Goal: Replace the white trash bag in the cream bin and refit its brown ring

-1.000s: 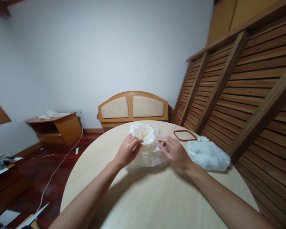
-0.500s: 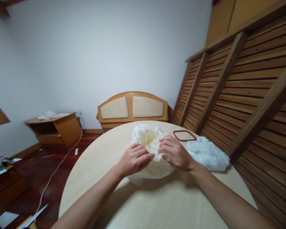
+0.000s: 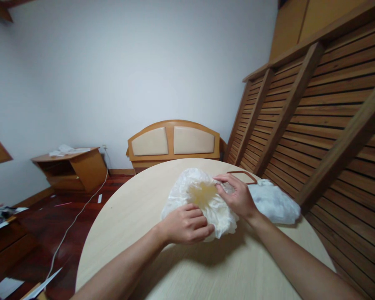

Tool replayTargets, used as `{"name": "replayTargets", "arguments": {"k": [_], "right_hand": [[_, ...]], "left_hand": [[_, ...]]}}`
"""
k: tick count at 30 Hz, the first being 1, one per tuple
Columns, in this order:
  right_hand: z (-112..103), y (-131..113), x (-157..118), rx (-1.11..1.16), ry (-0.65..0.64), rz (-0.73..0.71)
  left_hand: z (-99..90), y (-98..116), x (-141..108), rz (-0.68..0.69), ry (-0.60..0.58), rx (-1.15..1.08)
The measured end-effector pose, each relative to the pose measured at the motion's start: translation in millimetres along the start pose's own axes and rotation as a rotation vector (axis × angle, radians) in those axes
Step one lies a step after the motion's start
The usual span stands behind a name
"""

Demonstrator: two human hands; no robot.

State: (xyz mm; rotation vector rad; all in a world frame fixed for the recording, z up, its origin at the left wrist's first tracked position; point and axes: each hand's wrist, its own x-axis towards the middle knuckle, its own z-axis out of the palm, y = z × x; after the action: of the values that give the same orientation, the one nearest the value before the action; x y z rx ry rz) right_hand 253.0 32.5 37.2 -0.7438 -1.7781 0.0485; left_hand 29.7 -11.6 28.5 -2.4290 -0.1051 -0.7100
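A white, thin plastic bag (image 3: pixel 179 193) spreads over a round container on the table, its mouth open with a yellowish inside showing. The container itself is mostly hidden under the plastic. At the near edge of the bag's mouth, my left hand (image 3: pixel 189 225) has its fingers curled on the plastic. My right hand (image 3: pixel 236 193) pinches the bag's rim at the far right side. Right of that hand lies a bundle of whitish plastic (image 3: pixel 273 202). Behind the hand sits a brown rounded frame (image 3: pixel 251 177), partly covered by it.
The pale round table (image 3: pixel 125 216) carries these things. Beyond it stands a headboard (image 3: pixel 193 139) by the wall. Slatted wood panels (image 3: pixel 337 108) lean at the right. A low cabinet (image 3: pixel 87 171) and a white cable (image 3: pixel 78 218) are at the left.
The bag's rim has been spread wider and folded outward. My left hand has moved nearer and slightly right; my right hand has shifted slightly up and right along the rim.
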Motion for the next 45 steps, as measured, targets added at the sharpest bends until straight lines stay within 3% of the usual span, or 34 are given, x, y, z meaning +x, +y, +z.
{"name": "replayTargets", "arguments": {"k": [3,6,9,11,14,18,22,34,41,45], "right_hand": [[2.3,-1.9,-1.1,0.014,0.014,0.051],[1.9,-4.2,-2.2,0.02,0.013,0.07],[1.2,-5.5,-2.4,0.022,-0.002,0.073],[1.2,-5.9,-2.0,0.02,-0.013,0.07],[1.7,-6.0,-1.2,0.014,-0.024,0.069],[2.0,-4.4,-1.1,0.01,-0.02,0.084],[1.6,-0.9,-2.4,0.005,-0.006,0.108],[1.5,3.6,-3.9,-0.036,0.046,0.2],[1.9,11.5,-4.7,-0.015,0.094,0.304],[2.2,16.0,-5.4,0.019,0.104,0.356]], "left_hand": [[0.6,1.2,0.4,-0.002,0.025,-0.059],[-2.4,2.1,-0.2,-0.092,0.154,-0.121],[-8.4,0.0,-0.5,-0.337,0.347,-0.044],[-11.3,-3.9,-1.1,-0.555,0.408,-0.033],[-9.6,-10.9,-4.3,-0.813,0.392,-0.188],[0.3,-16.9,-12.1,-1.008,0.284,-0.373],[4.5,-18.0,-16.9,-1.014,0.163,-0.476],[16.1,-13.8,-22.4,-1.045,0.038,-0.527],[12.8,-8.8,-26.0,-0.928,0.141,-0.467],[12.5,-9.0,-27.8,-0.918,0.097,-0.501]]}}
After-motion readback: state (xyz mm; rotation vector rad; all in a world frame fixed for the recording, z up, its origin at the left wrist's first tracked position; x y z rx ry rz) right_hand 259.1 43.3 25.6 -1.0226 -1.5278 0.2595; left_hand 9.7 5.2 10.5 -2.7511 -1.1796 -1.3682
